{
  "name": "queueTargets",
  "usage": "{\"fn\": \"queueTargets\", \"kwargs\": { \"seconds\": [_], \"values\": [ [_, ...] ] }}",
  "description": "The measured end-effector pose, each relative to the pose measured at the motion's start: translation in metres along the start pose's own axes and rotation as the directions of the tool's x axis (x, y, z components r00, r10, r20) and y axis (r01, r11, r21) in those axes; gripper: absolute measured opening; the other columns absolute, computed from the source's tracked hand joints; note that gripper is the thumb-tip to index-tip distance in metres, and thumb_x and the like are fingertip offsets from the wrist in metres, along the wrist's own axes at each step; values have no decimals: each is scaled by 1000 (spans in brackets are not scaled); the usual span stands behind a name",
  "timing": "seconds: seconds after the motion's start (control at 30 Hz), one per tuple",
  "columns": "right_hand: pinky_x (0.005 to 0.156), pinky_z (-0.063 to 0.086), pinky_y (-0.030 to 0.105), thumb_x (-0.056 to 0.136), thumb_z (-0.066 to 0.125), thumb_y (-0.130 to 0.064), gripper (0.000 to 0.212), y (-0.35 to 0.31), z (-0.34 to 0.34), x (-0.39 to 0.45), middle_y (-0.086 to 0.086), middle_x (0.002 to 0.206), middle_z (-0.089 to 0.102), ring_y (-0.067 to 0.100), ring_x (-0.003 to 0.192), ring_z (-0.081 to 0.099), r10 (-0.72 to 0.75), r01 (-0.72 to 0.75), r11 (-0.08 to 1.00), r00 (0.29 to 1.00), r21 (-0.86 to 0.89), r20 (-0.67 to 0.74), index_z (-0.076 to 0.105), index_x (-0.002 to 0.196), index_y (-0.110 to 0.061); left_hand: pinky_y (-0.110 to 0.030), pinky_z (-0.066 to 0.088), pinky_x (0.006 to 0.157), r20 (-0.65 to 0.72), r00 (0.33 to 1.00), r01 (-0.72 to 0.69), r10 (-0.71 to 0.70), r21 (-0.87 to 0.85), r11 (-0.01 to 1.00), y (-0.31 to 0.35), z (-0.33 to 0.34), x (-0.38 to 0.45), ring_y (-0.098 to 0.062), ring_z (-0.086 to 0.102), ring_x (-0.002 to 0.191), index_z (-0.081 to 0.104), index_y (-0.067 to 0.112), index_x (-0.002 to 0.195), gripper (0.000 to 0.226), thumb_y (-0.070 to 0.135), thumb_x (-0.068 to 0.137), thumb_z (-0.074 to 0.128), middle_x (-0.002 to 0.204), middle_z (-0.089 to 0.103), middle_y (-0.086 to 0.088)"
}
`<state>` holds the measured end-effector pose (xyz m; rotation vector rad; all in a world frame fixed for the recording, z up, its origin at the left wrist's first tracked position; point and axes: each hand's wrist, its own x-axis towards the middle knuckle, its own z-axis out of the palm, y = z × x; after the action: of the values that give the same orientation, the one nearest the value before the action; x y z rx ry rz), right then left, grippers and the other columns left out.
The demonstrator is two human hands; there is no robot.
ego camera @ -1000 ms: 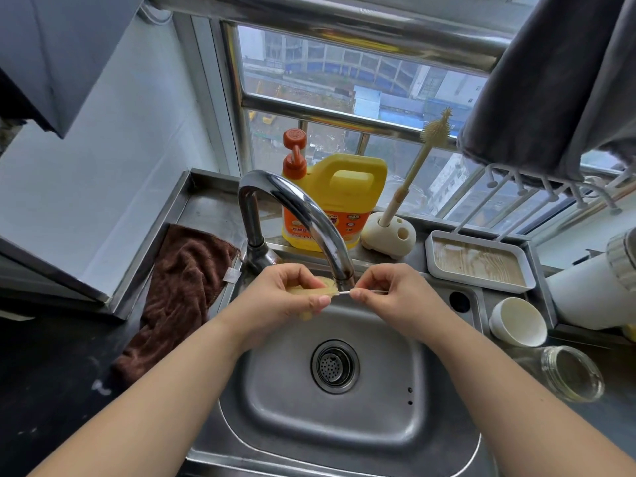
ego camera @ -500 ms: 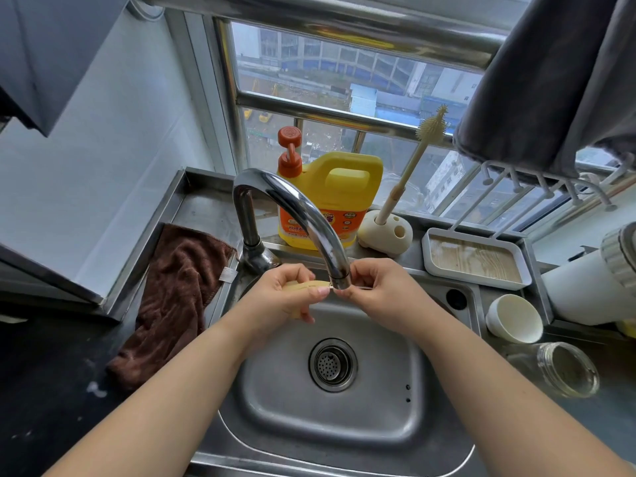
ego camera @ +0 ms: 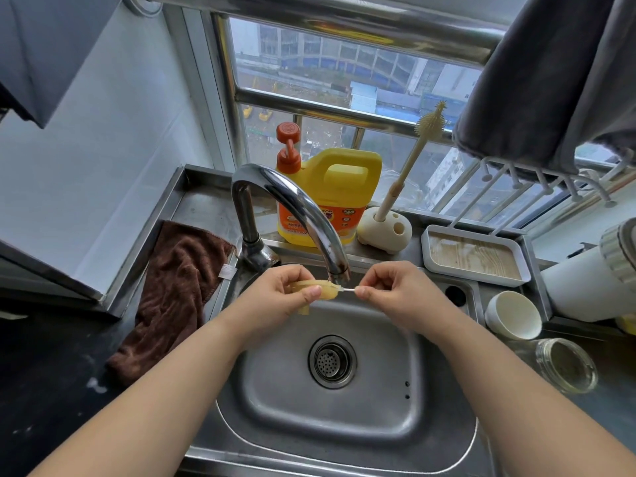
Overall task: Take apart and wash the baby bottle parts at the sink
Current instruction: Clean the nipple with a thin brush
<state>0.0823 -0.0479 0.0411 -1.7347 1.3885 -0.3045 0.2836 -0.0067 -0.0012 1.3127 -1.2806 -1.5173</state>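
Note:
Over the steel sink (ego camera: 423, 401), just under the tap's spout (ego camera: 339, 270), my left hand (ego camera: 275, 294) grips a yellowish translucent teat (ego camera: 327, 291) lying on its side. My right hand (ego camera: 395, 290) pinches the thin white stem of a small brush (ego camera: 348, 289) whose tip sits at the teat's right end. No water is visibly running. A glass bottle (ego camera: 566, 364) lies on its side at the right of the sink, next to a white cap (ego camera: 512, 318).
Behind the tap stand a yellow detergent jug (ego camera: 340, 187) with an orange pump and a bottle brush in a cream holder (ego camera: 385, 230). A drying tray (ego camera: 476, 258) sits at the back right, a brown towel (ego camera: 175, 287) lies left of the sink, and dark cloth (ego camera: 550, 74) hangs overhead right.
My hands stay under the spout. The right hand has drawn the thin brush a little to the right, so more of its white stem shows beside the teat.

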Motion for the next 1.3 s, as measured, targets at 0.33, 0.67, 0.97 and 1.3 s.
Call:
{"fn": "queueTargets", "kwargs": {
  "seconds": [0.33,0.67,0.97,1.3],
  "values": [
    [48,32,9,84,71,-23,15,0,1,0,-11,51,47,0,44,39,-25,25,1000,999,9,31,66,70,-19,-20,44,59,7,999,40,-39,-114,993,0,2,1,-9,54,64,57,13,74,22,20,67,77,68,58,2],
    [57,37,22,82,71,-27,29,-9,16,4,-13,52,50,1,51,44,-48,48,994,999,-97,3,57,57,-31,-8,36,51,-44,998,-18,34,327,945,10,14,7,8,48,49,54,26,63,29,15,79,75,57,51,12],
    [53,36,15,84,71,-28,15,-3,1,1,-11,53,50,1,49,43,-43,43,997,999,-71,-7,66,70,-25,-8,34,56,-22,995,-83,93,287,954,8,4,5,6,47,53,57,29,68,25,16,86,68,54,53,24],
    [56,37,16,83,71,-27,14,-2,-6,-1,-9,60,54,2,54,45,-55,56,998,997,-37,47,66,70,-25,-23,45,91,38,995,-95,90,181,979,2,2,2,-9,54,104,63,27,78,11,21,83,71,112,51,6]
  ]
}}
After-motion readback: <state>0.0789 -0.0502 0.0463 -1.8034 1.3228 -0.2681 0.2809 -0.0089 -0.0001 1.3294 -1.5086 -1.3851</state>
